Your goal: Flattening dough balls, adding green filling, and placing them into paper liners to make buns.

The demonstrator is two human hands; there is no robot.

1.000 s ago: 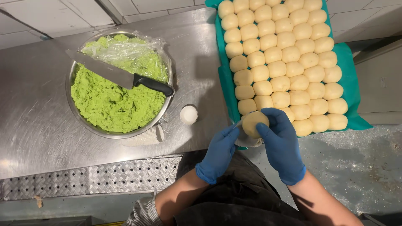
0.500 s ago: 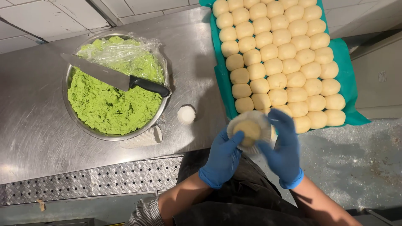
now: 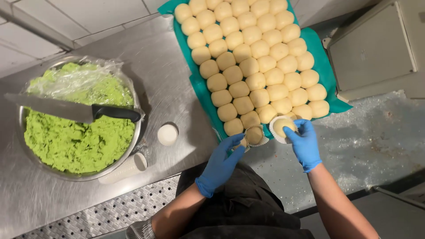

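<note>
the right hand (image 3: 304, 142) pinches a dough ball in a paper cup (image 3: 281, 127) at the near edge of the green tray (image 3: 199, 84). the left hand (image 3: 223, 161), fingers loosely open, touches another ball (image 3: 241, 143) by the tray's near corner. a bowl of green mash (image 3: 77, 141) sits well left of the tray.

Metal, rubber, paper and dough on a brushed steel counter (image 3: 168, 66)

Both hands wear smooth blue rubber gloves; the right hand (image 3: 304, 142) holds a matt pale dough ball in a pleated white paper cup (image 3: 282, 127). The round metal bowl (image 3: 128, 152) shines; crinkled clear plastic film (image 3: 84, 79) looks glossy.
</note>
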